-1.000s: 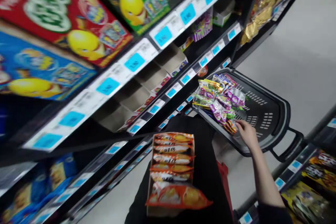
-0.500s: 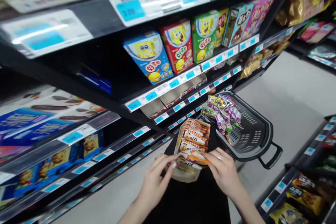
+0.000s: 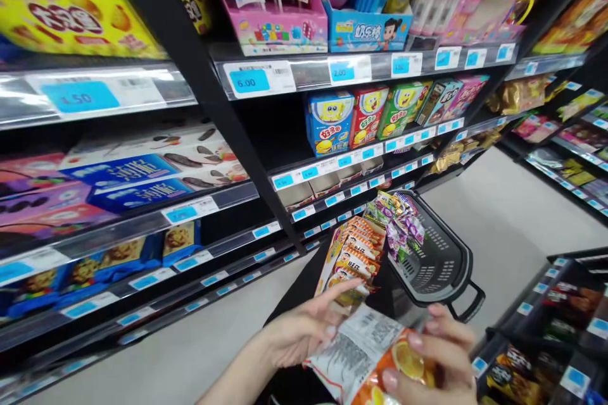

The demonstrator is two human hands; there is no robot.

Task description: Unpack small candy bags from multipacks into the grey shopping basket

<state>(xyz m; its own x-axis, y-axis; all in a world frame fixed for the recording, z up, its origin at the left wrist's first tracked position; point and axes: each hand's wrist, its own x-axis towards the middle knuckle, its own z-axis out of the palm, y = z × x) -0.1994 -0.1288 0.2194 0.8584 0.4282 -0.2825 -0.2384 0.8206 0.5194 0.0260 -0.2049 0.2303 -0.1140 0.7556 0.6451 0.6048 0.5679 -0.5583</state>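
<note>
My right hand (image 3: 434, 354) grips a shiny orange-and-white snack bag (image 3: 368, 345) with orange slices printed on it and a barcode side facing up. My left hand (image 3: 306, 329) has its thumb and lower fingers at the bag's left edge, while the index finger stretches forward over a row of orange snack packets (image 3: 361, 247). Those packets stand in an open cardboard box (image 3: 329, 259), just beyond both hands. To the right of the box is a black shopping basket (image 3: 434, 294) holding several purple and green candy packets (image 3: 396, 221).
Shelves with blue price tags (image 3: 249, 81) rise ahead and to the left. Cartoon snack boxes (image 3: 330, 123) line one shelf, with blue cookie packs (image 3: 123, 256) lower left. More shelving (image 3: 522, 309) stands at the lower right. Grey floor (image 3: 503, 202) runs between.
The view has swung back and shows more shelves. Both hands have moved nearer me, away from the box, and the snack bag is now close to the camera. My left index finger has straightened.
</note>
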